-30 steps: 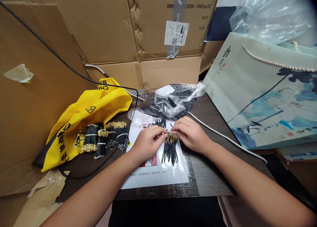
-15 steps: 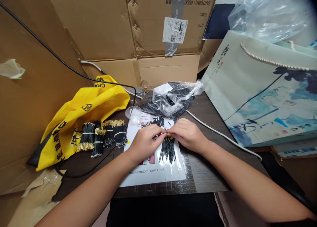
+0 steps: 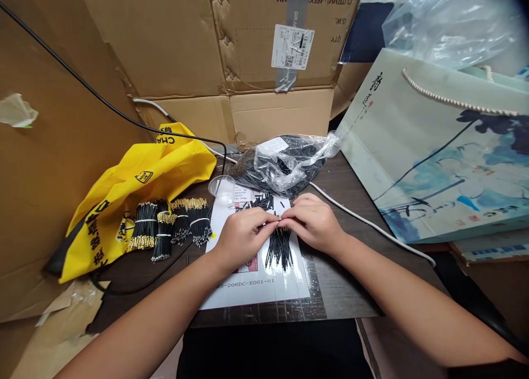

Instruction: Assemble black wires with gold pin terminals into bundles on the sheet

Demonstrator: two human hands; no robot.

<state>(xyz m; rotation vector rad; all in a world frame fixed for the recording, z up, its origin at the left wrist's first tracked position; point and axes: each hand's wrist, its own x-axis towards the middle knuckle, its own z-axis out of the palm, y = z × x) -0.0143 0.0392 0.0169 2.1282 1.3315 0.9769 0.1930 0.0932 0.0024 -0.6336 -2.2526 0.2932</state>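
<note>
1. my left grip (image 3: 244, 233) and right grip (image 3: 316, 226) are pinched, tips meeting mid-frame; what's between, i cannot tell.
2. gold-ended black wires (image 3: 279, 253) lie just below, on white paper (image 3: 289, 295).

Black-and-gold wire leads (image 3: 280, 252) on a white sheet (image 3: 289, 286) with red patches and black print.
White bands cross the black, gold-tipped bundles (image 3: 142, 227); the crumpled bag (image 3: 165, 169) is yellow with black lettering, the paper bag (image 3: 417, 175) pale grey-green with blue-and-black ink-wash painting, the bench (image 3: 351, 293) dark brown and wood-grained.
</note>
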